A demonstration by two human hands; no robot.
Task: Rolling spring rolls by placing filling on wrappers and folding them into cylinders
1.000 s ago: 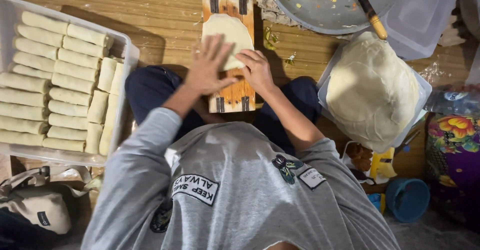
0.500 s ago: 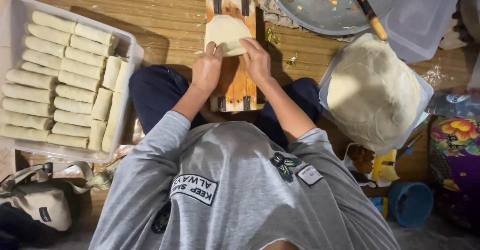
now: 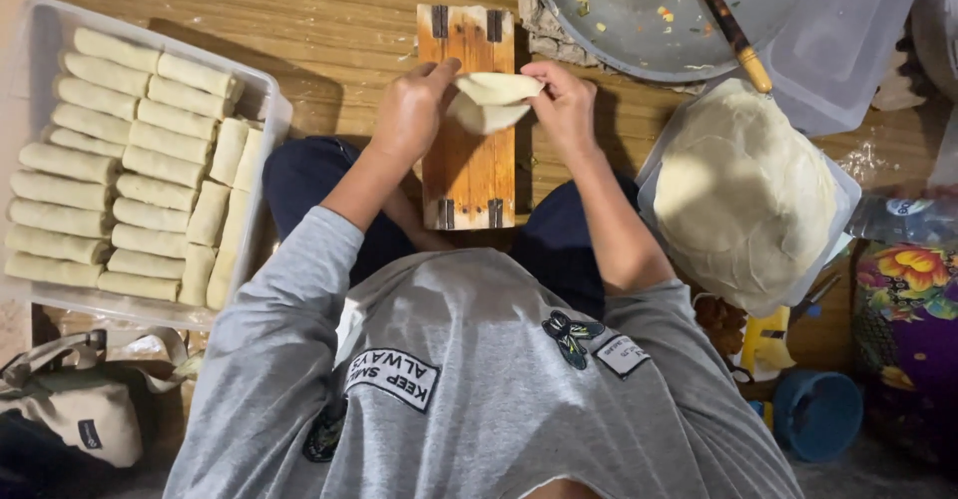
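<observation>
Both hands, left hand and right hand, pinch the thin pale dough wrapper over the small wooden board. A hard pull could tear the soft wrapper. It looks folded, and loose fingers could let it flop open.

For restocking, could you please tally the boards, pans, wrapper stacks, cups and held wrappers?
Wooden board: 1
Metal pan: 1
Wrapper stack: 1
Blue cup: 1
Folded wrapper, in left hand and right hand: 1
Total: 5

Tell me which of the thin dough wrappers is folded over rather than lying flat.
The wrapper pinched between the left hand and right hand over the wooden board; the rest lie flat, stacked in the clear container.
</observation>
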